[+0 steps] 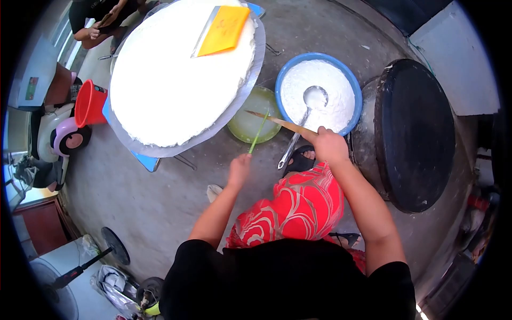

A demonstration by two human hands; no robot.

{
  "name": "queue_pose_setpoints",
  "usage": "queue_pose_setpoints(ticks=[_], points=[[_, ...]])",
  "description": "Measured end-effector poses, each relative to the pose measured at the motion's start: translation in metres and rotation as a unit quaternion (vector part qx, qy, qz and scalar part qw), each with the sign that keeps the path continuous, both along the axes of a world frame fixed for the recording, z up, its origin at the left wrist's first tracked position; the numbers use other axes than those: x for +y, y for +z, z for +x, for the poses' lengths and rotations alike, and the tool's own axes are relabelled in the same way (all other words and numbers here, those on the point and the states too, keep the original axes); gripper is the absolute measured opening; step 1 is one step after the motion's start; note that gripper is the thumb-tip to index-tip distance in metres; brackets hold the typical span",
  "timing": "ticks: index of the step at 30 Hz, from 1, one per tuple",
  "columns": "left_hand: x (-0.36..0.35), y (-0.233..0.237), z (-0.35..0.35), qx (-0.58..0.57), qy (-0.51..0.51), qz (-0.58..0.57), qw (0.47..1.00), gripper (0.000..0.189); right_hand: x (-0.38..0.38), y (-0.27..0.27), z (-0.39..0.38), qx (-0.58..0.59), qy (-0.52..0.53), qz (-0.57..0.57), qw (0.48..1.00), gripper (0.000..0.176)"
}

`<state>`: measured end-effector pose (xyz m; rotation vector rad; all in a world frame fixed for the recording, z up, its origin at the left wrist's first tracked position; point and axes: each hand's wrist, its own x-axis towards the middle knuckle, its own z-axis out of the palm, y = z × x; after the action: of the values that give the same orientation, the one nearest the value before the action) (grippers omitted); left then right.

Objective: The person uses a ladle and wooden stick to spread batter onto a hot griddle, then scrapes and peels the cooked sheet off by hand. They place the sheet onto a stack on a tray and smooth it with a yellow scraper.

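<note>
A thin green stick (258, 134) is gripped in my left hand (239, 170), its far end over a yellow-green bowl (234, 128) of cloudy liquid. My right hand (329, 145) holds a long, flat wooden strip (290, 126) that tapers to a point above the same bowl. Stick and strip cross in this view. Close by my right hand is a blue basin (358, 96) of white powdery or pasty stuff, with a metal ladle (292, 146) resting in it, its handle over the rim. My fingers are closed around both tools.
A large round white slab (176, 80) stands ahead on a blue stand, an orange scraper (224, 31) on top. A black round griddle (418, 136) is at right. A red bucket (90, 104), a scooter (64, 133) and another person (101, 24) are on the left.
</note>
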<state>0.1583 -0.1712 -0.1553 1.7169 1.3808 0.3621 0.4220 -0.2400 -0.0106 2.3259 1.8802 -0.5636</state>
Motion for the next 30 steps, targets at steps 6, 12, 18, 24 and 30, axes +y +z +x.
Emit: queue_pose_setpoints(ticks=[6, 12, 18, 24, 30], points=[[0.031, -0.054, 0.007, 0.105, 0.071, -0.038, 0.991, 0.032, -0.063, 0.025, 0.024, 0.009, -0.074, 0.099, 0.992, 0.032], [0.039, -0.016, 0.023, 0.312, -0.121, 0.160, 0.929, 0.047, -0.156, 0.068, 0.043, 0.175, -0.228, 0.176, 0.941, 0.040], [0.022, 0.035, 0.039, 0.022, -0.179, 0.215, 0.960, 0.039, -0.261, 0.118, 0.025, 0.334, -0.473, 0.273, 0.768, 0.034], [-0.012, 0.127, 0.069, -0.199, -0.102, -0.060, 0.973, 0.035, -0.354, 0.129, 0.004, 0.288, -0.514, 0.378, 0.714, 0.034], [-0.044, 0.190, 0.091, -0.299, -0.191, -0.086, 0.931, 0.039, -0.402, 0.123, -0.025, 0.281, -0.570, 0.402, 0.660, 0.033]])
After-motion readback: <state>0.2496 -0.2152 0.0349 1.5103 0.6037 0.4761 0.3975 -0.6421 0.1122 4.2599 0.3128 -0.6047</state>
